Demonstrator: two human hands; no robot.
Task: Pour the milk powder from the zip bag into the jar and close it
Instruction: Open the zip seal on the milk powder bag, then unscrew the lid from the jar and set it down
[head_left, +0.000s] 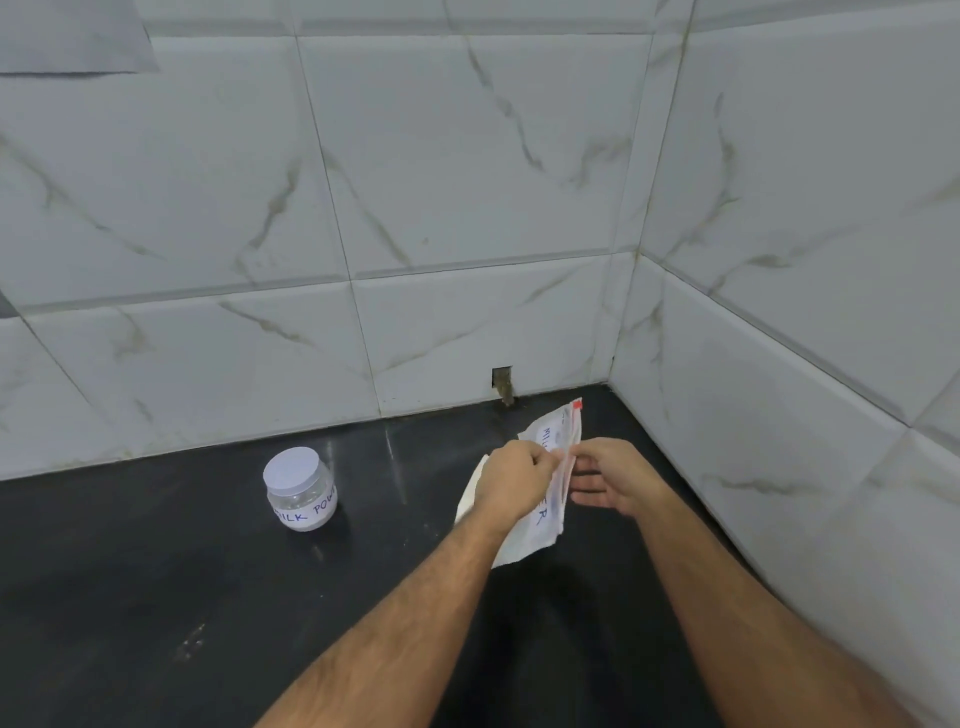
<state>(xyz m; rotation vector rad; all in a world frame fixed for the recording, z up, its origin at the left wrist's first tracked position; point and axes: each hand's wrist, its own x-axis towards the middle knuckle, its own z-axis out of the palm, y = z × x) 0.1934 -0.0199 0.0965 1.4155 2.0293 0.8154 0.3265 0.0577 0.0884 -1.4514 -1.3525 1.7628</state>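
Note:
A white zip bag (550, 441) with a red zip strip and blue handwriting is held up over the black counter, near the corner of the walls. My left hand (514, 480) grips the bag's left side near its top edge. My right hand (608, 480) pinches the red strip with thumb and forefinger, its other fingers stretched out below. A small clear jar (302, 491) with a white lid on it and a label reading "MILK POW" stands on the counter to the left, apart from both hands.
The black counter (156, 571) runs to white marble-look tiled walls at the back and on the right. A small square hole (503, 384) sits in the back wall just above the counter, behind the bag.

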